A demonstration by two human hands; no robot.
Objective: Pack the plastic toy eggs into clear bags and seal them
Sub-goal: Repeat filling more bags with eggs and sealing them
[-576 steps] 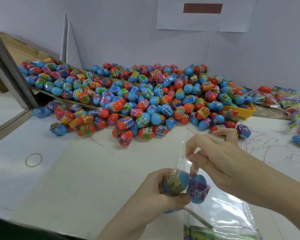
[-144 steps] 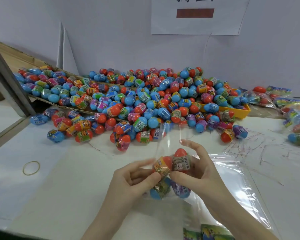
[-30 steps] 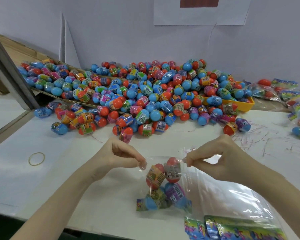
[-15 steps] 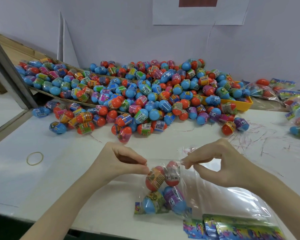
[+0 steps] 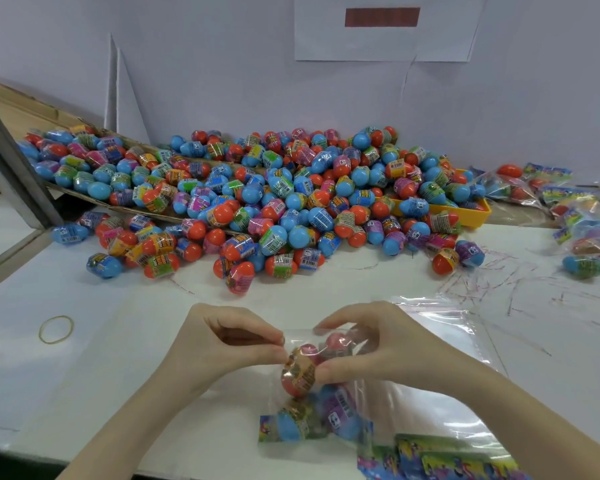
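White surface (image 5: 94, 368) spans the view; pen scribbles on its R side. Big pile of loose toy eggs (image 5: 264, 202), blue + orange w/ printed wrap bands, heaped along the far edge vs. the wall, spilling off a cardboard flap (image 5: 84, 195) at L and over a yellow tray (image 5: 478, 211) at R. Paper sheet w/ dark red bar (image 5: 383, 27) stuck on wall above. Filled bags (image 5: 575, 209) lie in a cluster far R. Stack of empty clear bags (image 5: 444, 327) flat on surface under/behind R hand; their printed header cards (image 5: 440, 459) at bottom edge. Clear bag being packed (image 5: 312, 403) sits near centre-front, bottom on surface, holding 4 eggs: 2 orange on top, 2 blue below. L hand (image 5: 229, 348) pinches the bag's top edge at its L side, thumb + forefinger together, other fingers curled. R hand (image 5: 378, 348) grips the bag top from the R, thumb pressed vs. upper orange egg (image 5: 297, 374) through the film, fingers arched over the mouth. Whether the mouth is sealed: cannot tell, blurred. Rubber band (image 5: 56, 329) lies alone at L, well apart from hands.
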